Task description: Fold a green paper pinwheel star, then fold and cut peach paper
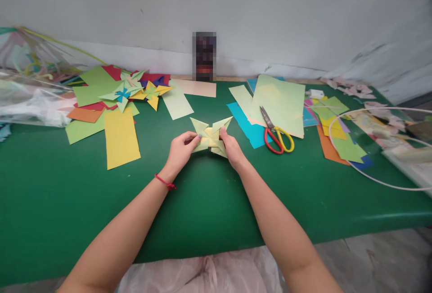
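Between my two hands is a folded paper star point(209, 136), pale green with a yellowish middle and four pointed corners. My left hand point(182, 148) pinches its left side, thumb on top. On the right side, my right hand point(232, 146) grips the star with the thumb along its edge. The fingers beneath the paper are hidden. Scissors point(277, 135) with one red and one yellow handle lie to the right of my right hand, partly on a pale green sheet point(283, 104). A blue sheet point(248, 124) sticks out under them.
Finished paper stars point(123, 94) rest on coloured sheets at the back left, beside a yellow strip point(122, 137). Paper pieces point(337, 135) and a white cable point(367, 178) lie at the right of the green table point(202, 221). A blurred dark object point(204, 56) leans on the wall.
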A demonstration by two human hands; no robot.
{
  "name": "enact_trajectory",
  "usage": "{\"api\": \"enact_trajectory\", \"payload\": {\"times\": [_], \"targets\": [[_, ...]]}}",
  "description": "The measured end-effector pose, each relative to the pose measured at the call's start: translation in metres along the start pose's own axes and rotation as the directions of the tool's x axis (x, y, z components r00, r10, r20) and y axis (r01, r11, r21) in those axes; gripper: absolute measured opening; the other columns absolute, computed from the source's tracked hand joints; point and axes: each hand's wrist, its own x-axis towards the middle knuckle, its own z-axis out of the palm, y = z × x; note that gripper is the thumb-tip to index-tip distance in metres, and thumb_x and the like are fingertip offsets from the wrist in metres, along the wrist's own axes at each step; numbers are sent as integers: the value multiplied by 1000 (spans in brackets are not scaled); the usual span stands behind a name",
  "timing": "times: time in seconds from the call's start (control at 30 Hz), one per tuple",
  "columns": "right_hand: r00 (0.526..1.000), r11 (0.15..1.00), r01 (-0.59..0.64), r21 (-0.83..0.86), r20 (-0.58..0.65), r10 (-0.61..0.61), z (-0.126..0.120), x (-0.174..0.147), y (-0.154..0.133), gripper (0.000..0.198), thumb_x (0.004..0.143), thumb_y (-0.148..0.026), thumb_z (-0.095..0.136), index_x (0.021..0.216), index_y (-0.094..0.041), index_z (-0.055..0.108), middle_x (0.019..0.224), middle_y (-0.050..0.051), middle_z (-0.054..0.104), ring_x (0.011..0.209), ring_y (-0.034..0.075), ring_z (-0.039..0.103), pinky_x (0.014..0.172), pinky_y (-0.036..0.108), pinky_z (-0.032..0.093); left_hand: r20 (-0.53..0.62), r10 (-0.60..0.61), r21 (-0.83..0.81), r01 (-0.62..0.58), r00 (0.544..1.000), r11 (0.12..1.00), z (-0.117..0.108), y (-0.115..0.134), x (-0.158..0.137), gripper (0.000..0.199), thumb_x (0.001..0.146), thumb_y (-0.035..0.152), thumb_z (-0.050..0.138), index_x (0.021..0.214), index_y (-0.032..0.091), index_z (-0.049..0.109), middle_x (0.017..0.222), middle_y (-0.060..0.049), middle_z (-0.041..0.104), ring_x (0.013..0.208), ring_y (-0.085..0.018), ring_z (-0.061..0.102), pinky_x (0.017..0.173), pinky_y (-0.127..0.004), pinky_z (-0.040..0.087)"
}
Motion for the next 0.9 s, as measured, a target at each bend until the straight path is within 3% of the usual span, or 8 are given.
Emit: {"api": "enact_trajectory", "payload": {"times": [0.17, 0.4, 0.57, 0.9], "targets": [[997, 996, 70, -47, -36, -72, -8, 5, 3, 58, 77, -66, 44, 94, -17, 68, 90, 8, 69, 84, 20, 64, 74, 30, 49, -80, -55, -55, 50, 995, 997, -1, -2, 1, 29, 75, 45, 57, 75, 16, 64, 74, -2, 65, 67, -15, 55, 62, -25, 42], [985, 958, 157, -240, -34, -170, -11, 1, -3, 39, 76, -55, 53, 79, -18, 66, 72, 1, 63, 72, 16, 57, 66, 26, 44, -125, -115, -78, 106, 985, 991, -2, 0, 1, 33, 73, 48, 58, 75, 16, 67, 71, -2, 66, 63, -14, 55, 57, -24, 41], [980, 958, 193, -214, 0, -197, -8, -1, -5, 29, 74, -47, 59, 76, -18, 64, 74, 0, 63, 71, 15, 56, 68, 25, 43, -103, -115, -71, 108, 988, 992, -2, 0, 0, 32, 74, 47, 58, 73, 16, 67, 68, -1, 65, 61, -13, 53, 56, -23, 39], [980, 952, 192, -238, -4, -199, -9, -1, -3, 32, 72, -49, 60, 77, -18, 66, 76, 1, 65, 74, 17, 58, 70, 28, 44, -113, -35, -16, 34, 993, 999, -5, 2, 0, 32, 78, 46, 53, 70, 17, 64, 64, 1, 59, 60, -12, 49, 56, -22, 37]]}}
